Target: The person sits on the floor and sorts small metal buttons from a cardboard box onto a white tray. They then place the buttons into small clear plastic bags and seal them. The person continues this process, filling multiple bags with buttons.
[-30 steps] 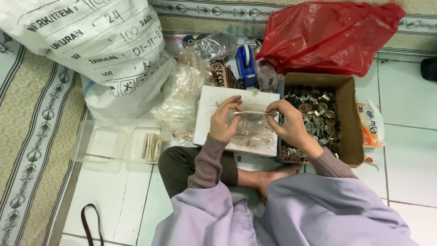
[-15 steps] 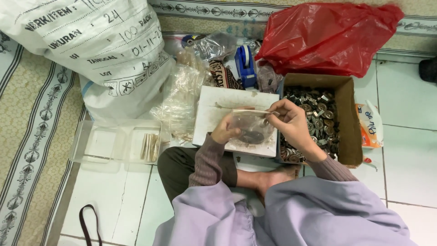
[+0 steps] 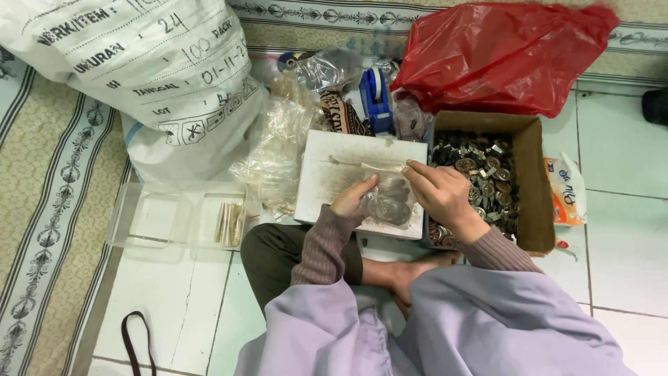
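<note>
Hands worked over flat white board: left hand and right hand pinched clear plastic packet of round metal pieces, cardboard box of parts alongside within reach.

A second ago both hands held the small clear bag up flat between them over the white box. Now the left hand has dropped to the clear bag of dark round metal pieces lying on the white box, while the right hand has closed in beside it, fingers pinching the bag's upper edge.
</note>
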